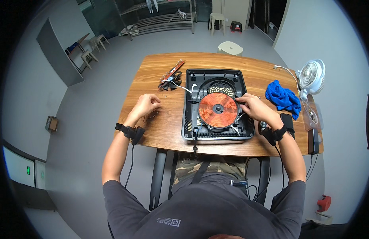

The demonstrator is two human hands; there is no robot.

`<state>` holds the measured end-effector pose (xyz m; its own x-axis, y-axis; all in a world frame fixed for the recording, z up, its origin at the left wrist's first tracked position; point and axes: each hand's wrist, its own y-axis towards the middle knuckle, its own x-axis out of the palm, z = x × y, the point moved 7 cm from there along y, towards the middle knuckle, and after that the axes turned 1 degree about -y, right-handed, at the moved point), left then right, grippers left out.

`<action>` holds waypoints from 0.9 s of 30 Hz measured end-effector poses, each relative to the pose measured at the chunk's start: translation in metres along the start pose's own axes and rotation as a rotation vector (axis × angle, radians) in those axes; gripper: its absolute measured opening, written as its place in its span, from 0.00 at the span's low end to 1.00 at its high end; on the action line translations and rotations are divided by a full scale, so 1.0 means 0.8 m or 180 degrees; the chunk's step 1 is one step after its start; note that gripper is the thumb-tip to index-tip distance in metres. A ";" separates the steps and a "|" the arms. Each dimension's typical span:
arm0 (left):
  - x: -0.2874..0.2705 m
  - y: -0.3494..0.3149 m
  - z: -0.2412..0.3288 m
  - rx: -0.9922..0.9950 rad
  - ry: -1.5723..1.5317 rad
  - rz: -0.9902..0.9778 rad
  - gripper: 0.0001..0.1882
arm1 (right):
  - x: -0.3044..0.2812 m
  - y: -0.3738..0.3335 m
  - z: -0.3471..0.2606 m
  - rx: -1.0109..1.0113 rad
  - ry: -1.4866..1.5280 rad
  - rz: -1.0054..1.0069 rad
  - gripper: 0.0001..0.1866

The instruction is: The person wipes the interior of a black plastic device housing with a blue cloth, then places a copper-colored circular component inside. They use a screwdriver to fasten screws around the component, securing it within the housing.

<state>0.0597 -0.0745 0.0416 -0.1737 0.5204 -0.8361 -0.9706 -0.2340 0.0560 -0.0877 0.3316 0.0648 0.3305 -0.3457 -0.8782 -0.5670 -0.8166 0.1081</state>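
Note:
An opened black induction cooker housing (216, 134) lies in front of me on the wooden table. Inside it sits a round copper induction coil (209, 115), with a round vent grille (221, 87) behind it. My right hand (253, 106) is closed at the coil's right edge, thumb and forefinger on its rim. Left of the housing, my left hand (146, 105) hovers low over the table with its fingertips pinched together; whatever is between them is too small to make out. Small screws (154, 113) are scattered beside that hand. White connector wires (236, 129) show by the coil.
Behind my left hand lie a black cooling fan (171, 82) and a reddish circuit board (173, 70). On the right are a blue cloth (282, 98), a small white desk fan (311, 75), and a black box-shaped device (313, 140) with cables. A black strap (195, 143) hangs at the front edge.

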 end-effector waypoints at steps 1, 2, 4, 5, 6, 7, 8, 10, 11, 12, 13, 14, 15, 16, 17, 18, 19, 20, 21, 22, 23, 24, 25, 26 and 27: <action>-0.001 -0.002 -0.007 -0.0081 0.0029 0.0000 0.08 | -0.005 -0.002 0.002 0.0044 0.0160 0.0056 0.17; -0.002 -0.004 -0.012 -0.0161 0.0058 -0.0001 0.08 | -0.010 -0.004 0.004 0.0089 0.0320 0.0113 0.16; -0.003 -0.006 -0.022 -0.0186 0.0175 0.0025 0.08 | -0.030 -0.012 0.012 0.0370 -0.0006 0.0240 0.11; -0.004 -0.008 -0.027 -0.0139 0.0264 0.0053 0.08 | -0.038 -0.017 0.022 0.0375 -0.0279 0.0380 0.10; -0.004 -0.009 -0.031 -0.0092 0.0354 0.0081 0.09 | -0.047 -0.024 0.035 0.0379 -0.0550 0.0522 0.09; -0.003 -0.008 -0.035 -0.0082 0.0387 0.0075 0.09 | -0.050 -0.032 0.050 0.0532 -0.0654 0.0565 0.10; -0.003 -0.007 -0.036 -0.0065 0.0420 0.0074 0.09 | -0.054 -0.042 0.065 0.0685 -0.0763 0.0615 0.10; -0.005 -0.007 -0.038 -0.0049 0.0498 0.0075 0.09 | -0.046 -0.061 0.101 0.0894 -0.0928 0.0469 0.14; -0.005 -0.008 -0.035 -0.0045 0.0537 0.0077 0.09 | -0.041 -0.072 0.105 0.1040 -0.0944 0.0368 0.15; -0.005 -0.007 -0.032 -0.0041 0.0576 0.0078 0.09 | -0.035 -0.081 0.110 0.1186 -0.0960 0.0267 0.17; -0.003 -0.006 -0.034 -0.0045 0.0576 0.0063 0.09 | -0.030 -0.088 0.104 0.1287 -0.0794 0.0225 0.20; -0.001 -0.002 -0.036 -0.0048 0.0576 0.0048 0.09 | -0.023 -0.093 0.108 0.1314 -0.0705 0.0268 0.22; 0.000 0.002 -0.038 -0.0051 0.0576 0.0032 0.09 | -0.019 -0.097 0.104 0.1238 -0.0874 0.0219 0.23; 0.003 0.006 -0.037 0.0006 0.0518 -0.0051 0.09 | -0.013 -0.101 0.101 0.1172 -0.1034 0.0169 0.25; 0.005 0.009 -0.035 0.0062 0.0460 -0.0134 0.09 | -0.008 -0.104 0.102 0.1299 -0.1006 0.0123 0.26; 0.007 0.012 -0.034 0.0118 0.0401 -0.0216 0.09 | -0.002 -0.106 0.103 0.1425 -0.0979 0.0077 0.26; 0.009 0.016 -0.032 0.0129 0.0461 -0.0309 0.09 | 0.002 -0.108 0.105 0.1558 -0.0955 0.0040 0.27; 0.012 0.017 -0.030 0.0162 0.0464 -0.0382 0.09 | 0.005 -0.109 0.108 0.1638 -0.0900 0.0041 0.28; 0.015 0.018 -0.029 0.0195 0.0466 -0.0454 0.09 | 0.008 -0.111 0.111 0.1718 -0.0844 0.0042 0.29; 0.017 0.019 -0.026 0.0226 0.0470 -0.0524 0.10 | 0.011 -0.112 0.115 0.1795 -0.0788 0.0043 0.29; 0.019 0.020 -0.022 0.0294 0.0496 -0.0553 0.10 | 0.015 -0.113 0.119 0.1815 -0.0793 0.0047 0.30; 0.022 0.022 -0.017 0.0362 0.0522 -0.0581 0.10 | 0.019 -0.115 0.127 0.1836 -0.0799 0.0052 0.30; 0.025 0.023 -0.014 0.0426 0.0547 -0.0612 0.10 | 0.022 -0.116 0.132 0.1855 -0.0803 0.0052 0.31; 0.028 0.025 -0.013 0.0484 0.0590 -0.0634 0.09 | 0.025 -0.117 0.137 0.1817 -0.0740 0.0056 0.31; 0.031 0.027 -0.011 0.0542 0.0632 -0.0657 0.09 | 0.027 -0.117 0.142 0.1780 -0.0677 0.0060 0.32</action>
<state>0.0357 -0.0741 0.0171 0.0491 0.3683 -0.9284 -0.9987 0.0092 -0.0492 -0.1132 0.4533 -0.0170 0.1908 -0.2105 -0.9588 -0.9016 -0.4240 -0.0864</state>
